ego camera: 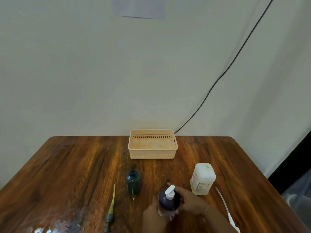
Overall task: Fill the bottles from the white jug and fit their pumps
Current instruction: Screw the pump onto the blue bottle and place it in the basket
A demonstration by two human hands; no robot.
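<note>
A dark purple bottle (168, 201) with a white pump (170, 192) on top stands near the table's front. My left hand (154, 216) wraps its lower left side and my right hand (190, 201) wraps its right side. To the left stands an open dark green bottle (133, 181) without a pump. Its pump (111, 207), with a yellowish tube and dark head, lies flat further left. The white jug (202, 179) stands uncapped at the right. A second loose white pump (226, 210) lies at the front right.
A peach plastic basket (152, 154) sits at the back middle of the wooden table (67, 165), against the wall. A black cable (218, 78) runs down the wall behind it. A wet patch shines at the front left.
</note>
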